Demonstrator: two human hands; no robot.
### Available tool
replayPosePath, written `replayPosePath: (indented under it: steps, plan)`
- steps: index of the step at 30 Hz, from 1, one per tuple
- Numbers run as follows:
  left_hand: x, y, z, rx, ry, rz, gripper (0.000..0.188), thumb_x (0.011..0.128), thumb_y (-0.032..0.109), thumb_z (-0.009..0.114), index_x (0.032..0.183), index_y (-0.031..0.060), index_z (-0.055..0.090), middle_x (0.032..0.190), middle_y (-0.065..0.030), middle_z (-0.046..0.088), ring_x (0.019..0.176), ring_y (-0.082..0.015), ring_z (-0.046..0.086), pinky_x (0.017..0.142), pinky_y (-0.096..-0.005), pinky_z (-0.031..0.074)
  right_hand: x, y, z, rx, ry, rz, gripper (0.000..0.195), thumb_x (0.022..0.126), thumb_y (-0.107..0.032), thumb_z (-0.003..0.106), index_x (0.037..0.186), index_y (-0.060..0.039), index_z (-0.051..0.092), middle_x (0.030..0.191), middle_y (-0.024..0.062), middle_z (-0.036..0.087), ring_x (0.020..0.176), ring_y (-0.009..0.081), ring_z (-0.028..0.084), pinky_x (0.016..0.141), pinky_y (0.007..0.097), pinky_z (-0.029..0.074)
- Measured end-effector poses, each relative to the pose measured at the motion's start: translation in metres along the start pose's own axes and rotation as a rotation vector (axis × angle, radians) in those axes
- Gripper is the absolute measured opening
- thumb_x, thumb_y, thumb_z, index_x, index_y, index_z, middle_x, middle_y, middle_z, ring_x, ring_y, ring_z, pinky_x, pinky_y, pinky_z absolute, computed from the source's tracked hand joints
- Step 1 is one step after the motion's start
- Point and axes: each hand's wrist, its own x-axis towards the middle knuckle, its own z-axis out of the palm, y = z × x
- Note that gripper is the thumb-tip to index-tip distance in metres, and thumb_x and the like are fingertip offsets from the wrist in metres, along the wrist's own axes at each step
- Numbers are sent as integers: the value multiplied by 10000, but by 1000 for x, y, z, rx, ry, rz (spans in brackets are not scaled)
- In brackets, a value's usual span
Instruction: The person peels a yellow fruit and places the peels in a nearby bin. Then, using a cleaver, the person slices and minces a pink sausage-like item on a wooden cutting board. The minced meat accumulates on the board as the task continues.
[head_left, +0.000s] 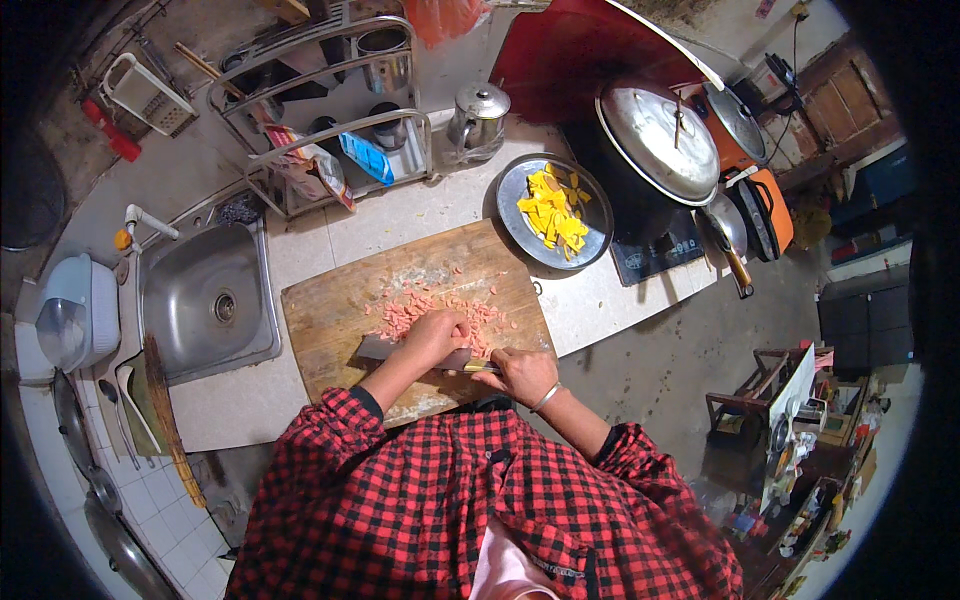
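A wooden cutting board (322, 315) lies on the counter before me, with chopped pink pieces (409, 307) of food spread over its middle. My right hand (529, 375) grips the handle of a cleaver (379, 349), whose broad blade lies low along the near side of the pieces. Over the blade is my left hand (439, 334), its fingers bent down at the edge of the pile. Whether those fingers pinch some pieces or press on the blade cannot be made out. My left forearm hides part of the blade.
A metal plate of sliced yellow food (555, 206) stands beyond the board's right corner. Left is a steel sink (202, 300); behind are a metal rack (337, 120) and a lidded metal jug (480, 112). A large domed lid (660, 142) sits over the cooktop (660, 251) at right.
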Motion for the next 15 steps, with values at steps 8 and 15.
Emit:
replayPosePath:
  steps: [8, 15]
  plan:
    - [0, -38, -26, -44, 270, -83, 104, 768, 172, 630, 800, 74, 644, 715, -93, 632, 664, -203, 618, 590, -327, 480, -7, -4, -2, 9, -64, -2, 512, 822, -582, 476, 728, -85, 553, 563, 102, 588, 500, 261, 600, 437, 365, 461]
    - [-37, -68, -60, -669, 605, -251, 253, 907, 251, 524, 915, 15, 613, 706, -1, 583, 608, -72, 492, 552, -215, 394, -6, 7, -12, 80, -85, 109, 545, 830, -583, 460, 694, -69, 580, 558, 125, 576, 523, 301, 594, 473, 388, 469]
